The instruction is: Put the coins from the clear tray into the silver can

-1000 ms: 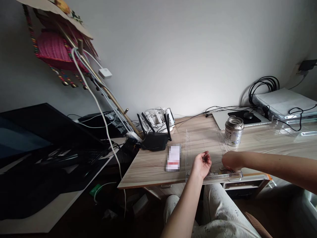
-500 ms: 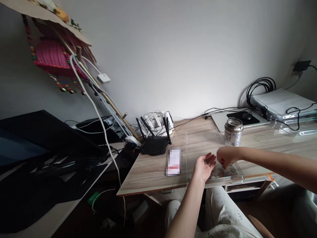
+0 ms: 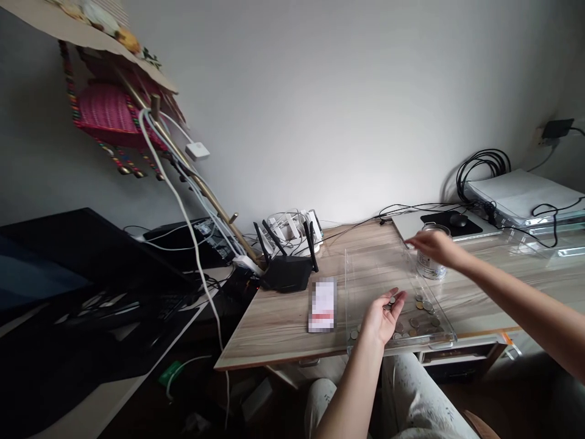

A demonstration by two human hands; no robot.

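Note:
My left hand [image 3: 384, 314] is palm up over a clear plastic tray [image 3: 365, 268], its fingers loosely curled around a few coins [image 3: 392, 300]. Several silver and gold coins [image 3: 427, 306] lie in the tray, mostly at its right and near side. My right hand [image 3: 432, 244] is raised in front of the metal tin [image 3: 431, 268] and hides much of its upper part. The fingers of that hand are pressed together and point left; anything between them is too small to make out.
A black router [image 3: 287, 273] and a pale printed packet [image 3: 322, 305] are left of the tray. Behind the tin, a mouse [image 3: 458, 219] rests on a black pad. Dark laptop [image 3: 86, 262] at far left; stacked clear trays [image 3: 539, 231] at right.
My right hand has risen from the coins in the tray to the tin. My left hand has stayed over the tray, with more coins visible in it. The view has shifted slightly.

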